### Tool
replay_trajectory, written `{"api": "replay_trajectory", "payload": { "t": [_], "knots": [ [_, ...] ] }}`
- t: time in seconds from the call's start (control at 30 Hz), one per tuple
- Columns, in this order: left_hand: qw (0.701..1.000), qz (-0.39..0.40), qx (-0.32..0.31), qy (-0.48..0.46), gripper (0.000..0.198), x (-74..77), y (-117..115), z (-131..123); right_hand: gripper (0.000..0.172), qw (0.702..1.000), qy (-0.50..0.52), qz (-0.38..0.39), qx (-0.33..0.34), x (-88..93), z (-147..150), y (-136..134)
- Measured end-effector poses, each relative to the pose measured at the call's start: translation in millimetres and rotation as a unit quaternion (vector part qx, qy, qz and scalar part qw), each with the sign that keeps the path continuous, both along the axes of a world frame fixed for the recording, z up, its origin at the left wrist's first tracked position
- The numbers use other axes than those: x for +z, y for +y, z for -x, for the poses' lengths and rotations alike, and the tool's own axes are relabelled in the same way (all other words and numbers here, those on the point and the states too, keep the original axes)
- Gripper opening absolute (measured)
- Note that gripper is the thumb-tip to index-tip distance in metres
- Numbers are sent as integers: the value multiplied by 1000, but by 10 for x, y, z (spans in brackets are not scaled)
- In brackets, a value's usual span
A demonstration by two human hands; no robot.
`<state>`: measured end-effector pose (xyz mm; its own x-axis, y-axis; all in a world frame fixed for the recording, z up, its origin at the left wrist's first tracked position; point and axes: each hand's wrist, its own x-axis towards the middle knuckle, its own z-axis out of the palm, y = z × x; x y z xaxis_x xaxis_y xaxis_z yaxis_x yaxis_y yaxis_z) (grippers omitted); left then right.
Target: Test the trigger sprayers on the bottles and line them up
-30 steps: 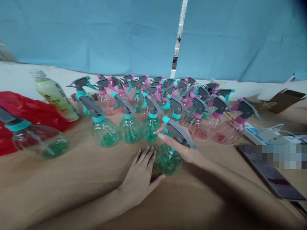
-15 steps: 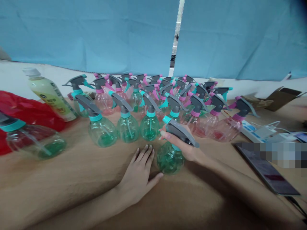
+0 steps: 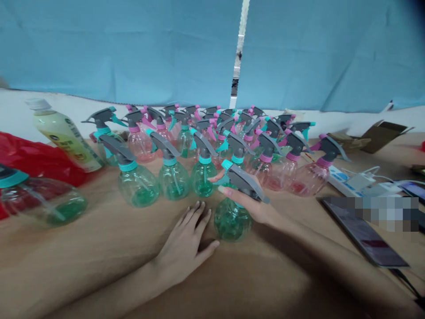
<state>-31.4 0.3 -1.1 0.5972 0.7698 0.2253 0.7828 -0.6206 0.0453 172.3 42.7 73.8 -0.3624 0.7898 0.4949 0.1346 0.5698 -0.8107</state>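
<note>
My right hand point(image 3: 254, 204) is wrapped round the neck of a green spray bottle point(image 3: 231, 219) that stands on the brown table point(image 3: 99, 252); its grey trigger head point(image 3: 245, 181) with a teal nozzle sticks out above my fingers. My left hand point(image 3: 184, 246) lies flat on the table with fingers stretched out, just left of that bottle's base, thumb near it. Behind stand several more spray bottles, green ones point(image 3: 138, 186) in front and pink ones point(image 3: 307, 179) to the right.
A drink bottle point(image 3: 64, 135) and a red plastic bag point(image 3: 36, 159) sit at the left, with a lying green spray bottle point(image 3: 43, 201) near the left edge. A dark tablet point(image 3: 363, 232), a power strip with cables point(image 3: 357, 181) and a cardboard box point(image 3: 385, 133) lie right. Blue curtain behind.
The view drifted slightly, so everything sits a bit further left. My right hand keeps its hold on the green bottle and my left hand stays flat beside it.
</note>
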Motion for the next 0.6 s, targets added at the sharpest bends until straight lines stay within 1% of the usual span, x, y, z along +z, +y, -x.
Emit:
{"api": "replay_trajectory", "payload": {
  "t": [0.17, 0.37, 0.53, 0.6],
  "knots": [
    [1000, 8, 1, 6, 67, -13, 0, 29, 24, 1000, 8, 5, -2, -31, 5, -17],
    [1000, 4, -2, 11, 66, -18, 8, 17, 23, 1000, 6, 1, -17, -39, 12, -29],
    [1000, 5, -1, 15, 66, -3, 2, 11, 21, 1000, 13, -10, -5, -30, 7, -24],
    [1000, 7, 0, 13, 65, 0, -3, 10, 20, 1000, 12, -1, -2, -29, 5, -25]
  ]
}}
